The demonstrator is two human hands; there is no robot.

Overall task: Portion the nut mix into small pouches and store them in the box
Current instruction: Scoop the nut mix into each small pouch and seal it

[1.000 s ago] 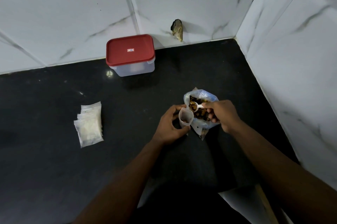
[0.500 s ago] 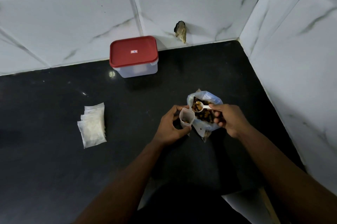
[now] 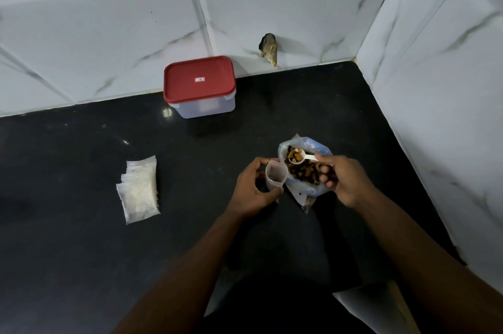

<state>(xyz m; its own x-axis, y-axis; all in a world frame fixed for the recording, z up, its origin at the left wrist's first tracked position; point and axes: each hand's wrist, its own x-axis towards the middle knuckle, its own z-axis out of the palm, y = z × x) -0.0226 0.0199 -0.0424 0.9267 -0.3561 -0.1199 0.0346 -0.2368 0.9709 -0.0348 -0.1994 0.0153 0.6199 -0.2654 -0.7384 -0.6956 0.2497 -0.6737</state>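
Note:
My left hand [image 3: 253, 188] grips a small clear pouch [image 3: 275, 175], held upright with its mouth spread open. Just right of it a blue plastic bag [image 3: 309, 170] of nut mix stands open on the black counter. My right hand [image 3: 344, 180] pinches a small white spoon [image 3: 300, 158] by its handle, and the bowl hovers over the bag beside the pouch's mouth. The lower fingers of that hand rest against the bag's rim. A clear box with a red lid [image 3: 199, 83] stands shut at the back wall.
A stack of several empty pouches [image 3: 139, 189] lies on the black counter [image 3: 81, 238] to the left. White marble-look walls close the back and the right side. A broken hole [image 3: 269, 48] shows in the back wall. The counter's front edge runs at the bottom right.
The spoon has lifted slightly out of the nut mix and sits a little farther from the pouch. My left hand and the pouch have kept their place.

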